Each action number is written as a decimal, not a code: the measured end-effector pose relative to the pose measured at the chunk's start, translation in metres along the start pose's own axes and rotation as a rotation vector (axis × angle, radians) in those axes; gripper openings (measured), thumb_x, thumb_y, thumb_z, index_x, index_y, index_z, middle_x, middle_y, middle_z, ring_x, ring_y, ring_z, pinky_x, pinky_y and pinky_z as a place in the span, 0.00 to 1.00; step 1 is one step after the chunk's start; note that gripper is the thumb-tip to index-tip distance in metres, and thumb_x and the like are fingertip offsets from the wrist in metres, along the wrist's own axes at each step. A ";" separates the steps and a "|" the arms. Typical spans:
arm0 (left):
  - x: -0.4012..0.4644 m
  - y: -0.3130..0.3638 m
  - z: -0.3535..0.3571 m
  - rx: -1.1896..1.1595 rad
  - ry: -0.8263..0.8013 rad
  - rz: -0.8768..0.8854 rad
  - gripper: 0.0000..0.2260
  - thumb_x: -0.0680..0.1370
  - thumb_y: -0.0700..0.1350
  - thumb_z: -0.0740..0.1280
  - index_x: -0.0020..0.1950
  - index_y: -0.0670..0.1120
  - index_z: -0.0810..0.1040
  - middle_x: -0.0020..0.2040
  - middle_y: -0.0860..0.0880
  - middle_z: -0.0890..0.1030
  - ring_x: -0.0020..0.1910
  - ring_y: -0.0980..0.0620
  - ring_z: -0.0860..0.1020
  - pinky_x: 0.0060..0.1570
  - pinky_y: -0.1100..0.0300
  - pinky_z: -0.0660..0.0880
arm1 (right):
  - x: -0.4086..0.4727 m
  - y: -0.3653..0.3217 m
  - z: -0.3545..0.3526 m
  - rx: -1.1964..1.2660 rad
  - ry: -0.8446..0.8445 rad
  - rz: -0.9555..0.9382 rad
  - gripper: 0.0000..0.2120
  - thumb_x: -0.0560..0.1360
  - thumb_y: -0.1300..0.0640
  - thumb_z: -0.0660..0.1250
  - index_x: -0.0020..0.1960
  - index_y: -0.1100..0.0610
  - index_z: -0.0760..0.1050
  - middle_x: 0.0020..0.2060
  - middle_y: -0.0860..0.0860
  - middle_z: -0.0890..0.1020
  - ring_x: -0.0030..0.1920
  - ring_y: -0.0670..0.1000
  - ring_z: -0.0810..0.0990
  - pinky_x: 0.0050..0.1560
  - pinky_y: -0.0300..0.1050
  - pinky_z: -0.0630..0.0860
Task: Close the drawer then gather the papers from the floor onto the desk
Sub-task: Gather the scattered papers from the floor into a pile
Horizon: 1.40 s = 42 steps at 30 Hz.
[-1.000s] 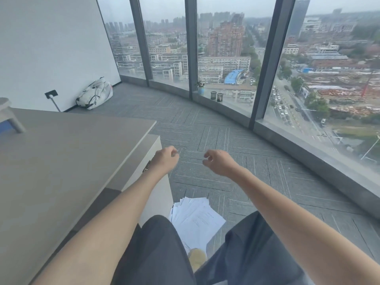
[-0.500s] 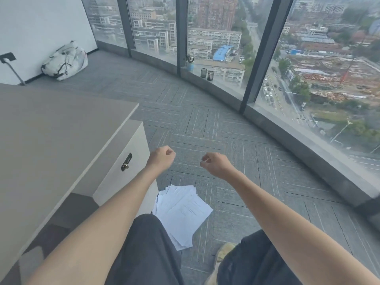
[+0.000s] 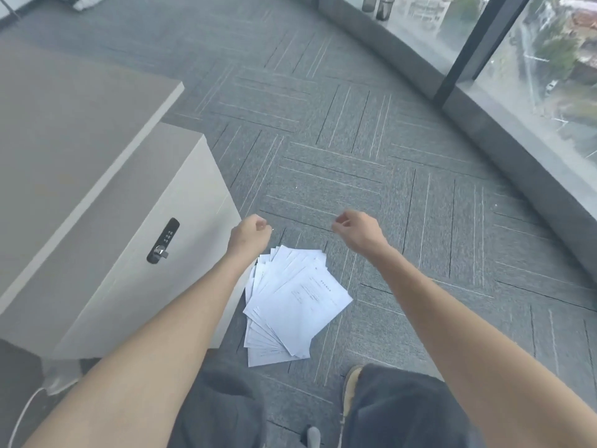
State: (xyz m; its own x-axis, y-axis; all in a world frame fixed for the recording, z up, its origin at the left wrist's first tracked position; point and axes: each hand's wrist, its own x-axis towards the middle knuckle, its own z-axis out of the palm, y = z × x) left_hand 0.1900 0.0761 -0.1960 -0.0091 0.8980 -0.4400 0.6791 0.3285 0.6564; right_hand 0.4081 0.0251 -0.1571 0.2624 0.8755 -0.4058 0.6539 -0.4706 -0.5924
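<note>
A fanned stack of white printed papers (image 3: 290,302) lies on the grey carpet-tile floor (image 3: 355,163), just right of the pale drawer unit with a black combination lock (image 3: 163,236), whose front looks shut. The unit sits under the grey desk top (image 3: 64,130) at left. Above the papers, the left hand (image 3: 248,236) and right hand (image 3: 357,229) hang loosely curled, holding nothing.
</note>
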 end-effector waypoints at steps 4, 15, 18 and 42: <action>0.019 -0.018 0.006 -0.224 -0.035 -0.200 0.05 0.74 0.45 0.63 0.42 0.52 0.79 0.47 0.49 0.82 0.51 0.43 0.83 0.55 0.46 0.80 | 0.024 0.006 0.004 0.069 0.084 0.061 0.13 0.80 0.54 0.65 0.57 0.62 0.82 0.54 0.56 0.85 0.57 0.56 0.82 0.58 0.50 0.77; 0.047 -0.102 0.041 -0.203 -0.084 -0.357 0.10 0.68 0.51 0.62 0.42 0.50 0.80 0.44 0.51 0.81 0.53 0.43 0.82 0.58 0.45 0.80 | 0.052 0.056 0.093 0.046 -0.124 0.194 0.16 0.80 0.52 0.63 0.64 0.58 0.75 0.56 0.56 0.83 0.52 0.55 0.80 0.50 0.47 0.76; 0.062 -0.124 0.056 -0.221 -0.044 -0.357 0.09 0.66 0.49 0.61 0.40 0.49 0.79 0.40 0.51 0.80 0.45 0.46 0.81 0.58 0.45 0.80 | 0.064 0.075 0.127 0.057 -0.149 0.175 0.17 0.80 0.52 0.63 0.65 0.59 0.75 0.57 0.57 0.83 0.52 0.55 0.79 0.54 0.49 0.77; 0.126 -0.351 0.204 -0.092 -0.088 -0.400 0.23 0.76 0.48 0.67 0.71 0.45 0.70 0.65 0.50 0.74 0.63 0.47 0.74 0.54 0.56 0.69 | 0.107 0.256 0.343 -0.040 -0.344 0.633 0.34 0.80 0.50 0.61 0.79 0.60 0.50 0.67 0.61 0.72 0.63 0.63 0.74 0.47 0.54 0.71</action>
State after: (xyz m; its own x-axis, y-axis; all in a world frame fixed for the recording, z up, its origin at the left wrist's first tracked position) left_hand 0.0999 0.0146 -0.6067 -0.1937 0.6672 -0.7192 0.5666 0.6746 0.4732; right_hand 0.3603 -0.0389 -0.5905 0.3653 0.3493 -0.8629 0.4775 -0.8660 -0.1484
